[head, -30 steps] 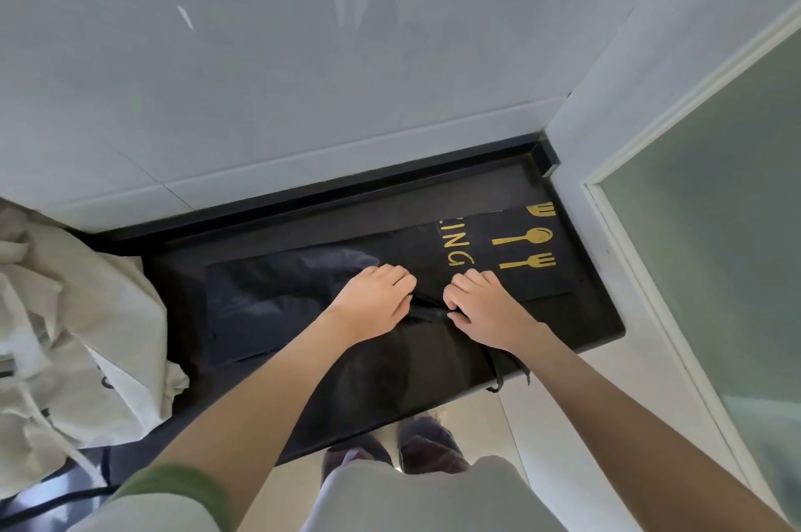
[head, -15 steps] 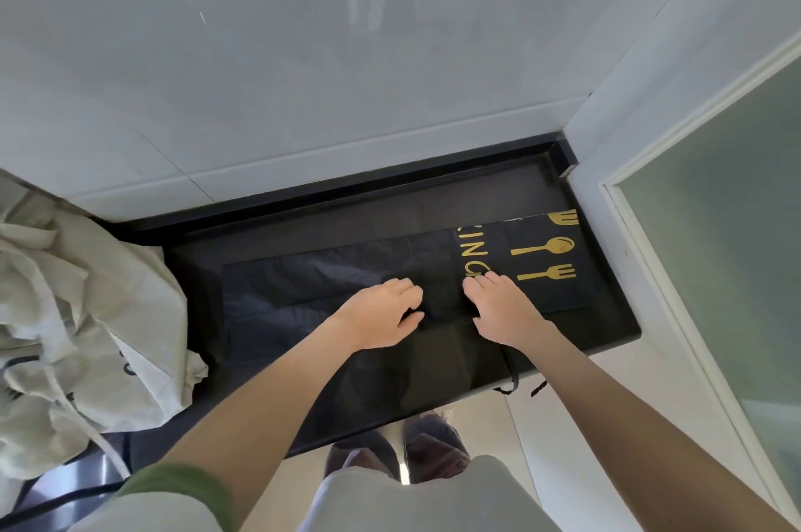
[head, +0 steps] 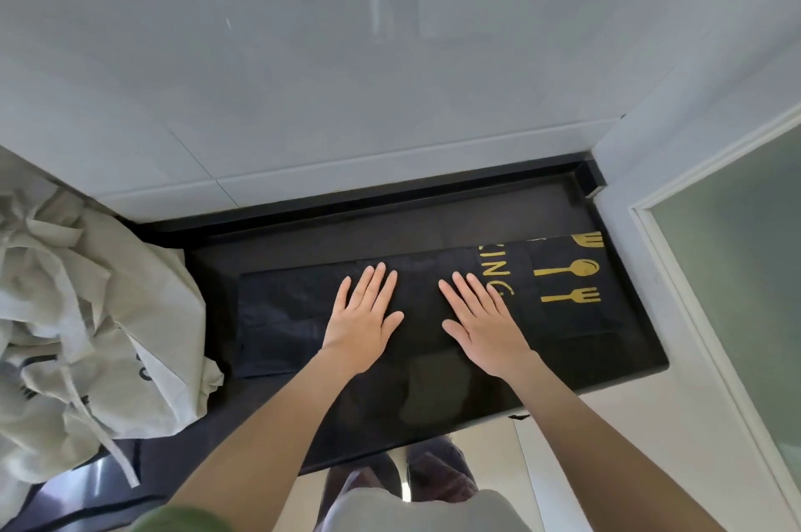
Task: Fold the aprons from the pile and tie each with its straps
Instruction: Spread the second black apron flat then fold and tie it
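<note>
Now the black apron [head: 281, 314] lies folded into a long, flat band on the dark desk [head: 433, 223]. It runs left to right, and its right end reaches close to the desk's right edge. Gold print shows on that right end: letters [head: 494, 271] ending in "ING", then a spoon [head: 568, 269] and a fork [head: 572, 296] further right. Part of another gold utensil sits at the apron's far edge.

Both hands rest palm down on the middle of the apron, side by side, with a strip of black cloth between them. The left hand [head: 362, 314] has straight, slightly spread fingers pointing to the far side; its grip is wide and holds nothing. The right hand [head: 481, 319] lies the same way, grip wide and flat on the cloth, its fingertips touching the gold letters.

At the left end of the desk sits the pile of pale aprons [head: 108, 314], crumpled and heaped, its right edge near the black apron's left end. A pale strap [head: 99, 432] trails from it toward the near side.

Beyond the desk rises a wall of light grey tiles [head: 346, 54]. To the right stands a frosted glass panel [head: 745, 293] in a white frame. Near the bottom, a green sleeve [head: 182, 520] covers the left upper arm, and shoes [head: 433, 475] show on a glossy floor.
</note>
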Demonstrator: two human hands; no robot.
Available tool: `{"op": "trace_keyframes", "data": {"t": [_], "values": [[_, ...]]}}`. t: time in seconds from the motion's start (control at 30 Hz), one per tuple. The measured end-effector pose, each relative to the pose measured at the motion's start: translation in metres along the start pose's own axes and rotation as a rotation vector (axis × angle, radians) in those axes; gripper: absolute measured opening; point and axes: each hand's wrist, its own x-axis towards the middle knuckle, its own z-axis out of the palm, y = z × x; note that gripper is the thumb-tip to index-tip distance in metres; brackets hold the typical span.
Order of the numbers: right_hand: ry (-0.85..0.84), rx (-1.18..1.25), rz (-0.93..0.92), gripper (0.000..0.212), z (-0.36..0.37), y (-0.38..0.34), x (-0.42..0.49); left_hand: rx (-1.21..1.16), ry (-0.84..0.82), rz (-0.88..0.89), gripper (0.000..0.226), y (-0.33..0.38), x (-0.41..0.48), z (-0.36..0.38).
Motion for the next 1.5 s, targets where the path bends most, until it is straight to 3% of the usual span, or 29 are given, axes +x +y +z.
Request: {"op": "trace_keyframes", "data": {"t": [0.07, 0.17, 0.4, 0.5, 0.6, 0.73, 0.83, 1.03, 1.17, 1.27, 1.33, 1.4, 1.5], "values": [[0.009, -0.022, 0.021, 0.063, -0.001, 0.009, 0.003, 0.006, 0.005, -0.111, 0.060, -0.016, -0.007, -0.001], [-0.005, -0.033, 0.075, 0.063, -0.008, 0.015, 0.001, -0.024, 0.004, -0.321, 0.059, -0.042, -0.021, -0.005], [0.248, 0.103, -0.045, 0.068, -0.035, -0.068, 0.029, -0.400, 0.324, -0.866, 0.065, -0.078, -0.054, -0.013], [0.131, 0.168, -0.219, 0.062, -0.037, -0.132, 0.044, -0.621, 0.273, -0.965, 0.064, -0.081, -0.055, -0.027], [-0.053, 0.132, -0.228, 0.065, -0.030, -0.171, 0.045, -0.969, 0.156, -1.056, 0.051, -0.091, -0.051, -0.037], [-0.085, 0.223, -0.169, 0.068, -0.030, -0.177, 0.046, -0.973, -0.009, -0.958, 0.039, -0.102, -0.055, -0.049], [-0.021, 0.305, -0.134, 0.066, -0.039, -0.178, 0.045, -0.891, -0.046, -0.938, 0.054, -0.102, -0.058, -0.051], [0.011, 0.474, -0.089, 0.058, -0.050, -0.192, 0.044, -1.344, -0.059, -1.094, 0.079, -0.097, -0.059, -0.063], [-0.044, 0.642, -0.039, 0.049, -0.057, -0.196, 0.045, -1.413, -0.153, -0.955, 0.051, -0.103, -0.057, -0.066], [-0.183, 1.110, 0.047, 0.040, -0.068, -0.195, 0.045, -1.404, -0.049, -0.775, 0.039, -0.100, -0.052, -0.064], [-0.282, 1.378, 0.089, 0.038, -0.074, -0.191, 0.043, -1.337, -0.062, -0.639, 0.031, -0.091, -0.050, -0.070], [-0.336, 1.491, 0.090, 0.042, -0.075, -0.184, 0.043, -1.246, -0.104, -0.518, 0.036, -0.083, -0.049, -0.074], [-0.270, 1.380, 0.130, 0.033, -0.066, -0.174, 0.045, -0.736, -0.066, -0.293, 0.041, -0.083, -0.049, -0.064]]}}
